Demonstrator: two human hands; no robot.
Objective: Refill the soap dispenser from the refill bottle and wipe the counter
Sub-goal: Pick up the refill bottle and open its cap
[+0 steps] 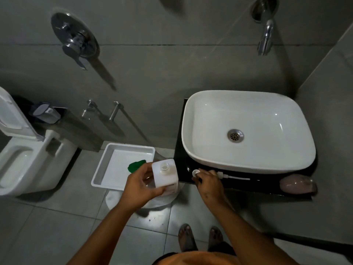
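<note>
Left hand [142,185] nearest, fingers wrapped round the white refill bottle [165,175], held upright off the bench edge, neck open and facing up (cap appears off). Right hand [209,183] just past it at 3 o'clock, fingers pinched on a small white cap [196,172] resting at the front lip of the black bench [248,185].

Pump head [232,176] lies flat on the bench, touching the right hand's far side; its long axis runs 9-to-3 o'clock, tube end pointing to 3. Soap dispenser [298,183], pinkish, sits at the bench's far right end, at 3 o'clock from both hands and well apart from the bottle. It looks to be lying on its side, hard to tell.

So the right hand is nearer the dispenser; the bottle must travel toward 3 o'clock to pour, judging from this.

Farther out: green cloth [136,165] in the white tray [103,165] at 11 o'clock of the left hand, and the white basin [200,111] at 12 o'clock.
</note>
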